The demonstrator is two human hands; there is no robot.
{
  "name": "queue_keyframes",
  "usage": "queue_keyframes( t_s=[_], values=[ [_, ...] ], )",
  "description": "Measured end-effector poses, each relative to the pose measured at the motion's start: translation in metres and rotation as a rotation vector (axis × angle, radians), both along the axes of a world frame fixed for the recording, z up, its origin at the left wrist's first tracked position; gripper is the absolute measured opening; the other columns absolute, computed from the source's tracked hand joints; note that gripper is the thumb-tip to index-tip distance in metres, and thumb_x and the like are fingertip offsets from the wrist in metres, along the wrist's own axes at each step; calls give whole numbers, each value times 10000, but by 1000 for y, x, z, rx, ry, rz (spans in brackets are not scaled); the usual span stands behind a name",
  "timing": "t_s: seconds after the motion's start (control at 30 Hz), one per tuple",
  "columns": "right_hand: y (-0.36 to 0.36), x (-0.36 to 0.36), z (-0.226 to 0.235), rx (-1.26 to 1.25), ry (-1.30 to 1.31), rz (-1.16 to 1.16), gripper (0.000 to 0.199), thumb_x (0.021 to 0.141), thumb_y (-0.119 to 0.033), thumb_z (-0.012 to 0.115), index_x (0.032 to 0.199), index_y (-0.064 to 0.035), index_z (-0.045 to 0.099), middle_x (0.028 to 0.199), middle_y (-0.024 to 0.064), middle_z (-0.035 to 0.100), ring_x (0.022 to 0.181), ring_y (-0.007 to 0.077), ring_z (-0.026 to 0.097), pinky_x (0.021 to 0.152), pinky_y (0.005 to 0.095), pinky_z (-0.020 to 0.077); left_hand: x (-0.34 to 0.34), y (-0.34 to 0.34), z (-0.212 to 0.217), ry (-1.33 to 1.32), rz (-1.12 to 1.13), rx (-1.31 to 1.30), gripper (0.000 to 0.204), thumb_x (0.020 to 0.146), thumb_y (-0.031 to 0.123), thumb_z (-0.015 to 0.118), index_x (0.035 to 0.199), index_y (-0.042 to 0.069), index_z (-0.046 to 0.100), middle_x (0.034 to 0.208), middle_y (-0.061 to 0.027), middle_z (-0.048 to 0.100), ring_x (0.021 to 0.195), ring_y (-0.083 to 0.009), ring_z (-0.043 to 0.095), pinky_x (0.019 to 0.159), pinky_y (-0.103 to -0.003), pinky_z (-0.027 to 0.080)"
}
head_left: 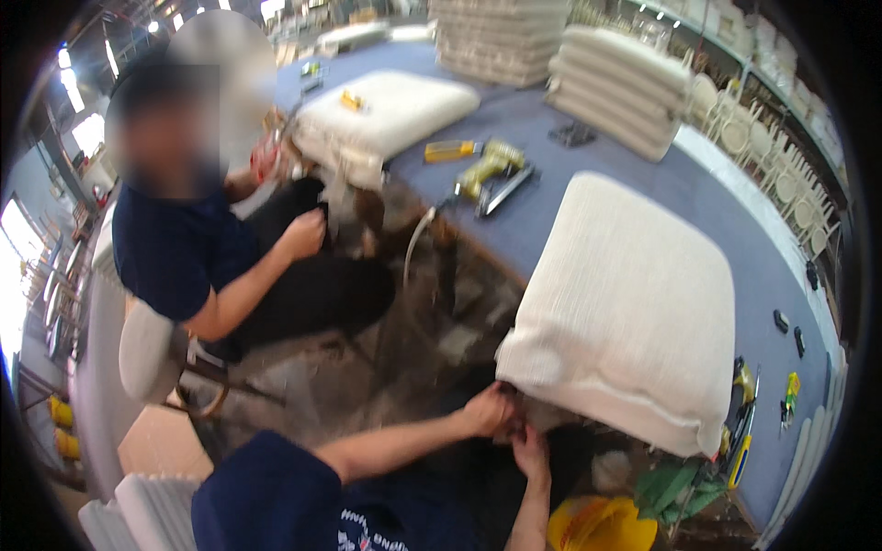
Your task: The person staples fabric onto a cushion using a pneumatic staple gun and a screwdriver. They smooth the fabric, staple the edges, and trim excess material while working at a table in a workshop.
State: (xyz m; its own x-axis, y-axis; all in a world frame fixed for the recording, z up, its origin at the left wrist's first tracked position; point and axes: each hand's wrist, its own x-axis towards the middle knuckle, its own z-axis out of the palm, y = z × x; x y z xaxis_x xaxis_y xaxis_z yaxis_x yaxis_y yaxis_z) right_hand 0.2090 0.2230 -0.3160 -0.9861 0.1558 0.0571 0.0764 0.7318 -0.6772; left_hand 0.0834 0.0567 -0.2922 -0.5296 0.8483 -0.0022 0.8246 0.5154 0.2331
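Note:
A cream fabric-covered seat cushion [634, 303] lies on the blue worktable [698, 197], its near corner hanging over the table edge. My left hand [489, 410] grips the fabric at that lower corner, fingers closed on the cloth. My right hand [531, 452] sits just beneath it, pinching the same fabric edge from below. Both my forearms come from the lower edge in dark blue sleeves.
A seated person in a dark shirt [179, 253] works on another cream cushion [381, 119] at the table's far end. A yellow staple gun [491, 170] with hose lies mid-table. Stacked cushions [620, 78] stand behind. Tools [740, 432] and a yellow object [597, 525] sit at lower right.

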Motion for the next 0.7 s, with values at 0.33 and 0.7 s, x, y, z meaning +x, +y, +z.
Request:
queue_keyframes(
  t_s=[0.33,0.7],
  values=[
    [5,1,14,-96,-214,-21,444,986,-239,702,1401,-87,656,1084,249,760,1028,460,726,886,550,563,2,0,47,-101,-32,62,297,892,370,735,1112,186,812,1197,-84,751,1284,-307,642,1180,-456,382],
    [2,-3,23,-156,-237,-11,488,986,-265,720,1423,-65,637,1066,262,752,1023,480,711,901,548,555,-1,-2,35,-160,-49,177,253,891,299,724,1109,179,769,1084,-71,746,1235,-318,663,1174,-471,369]
  ],
)
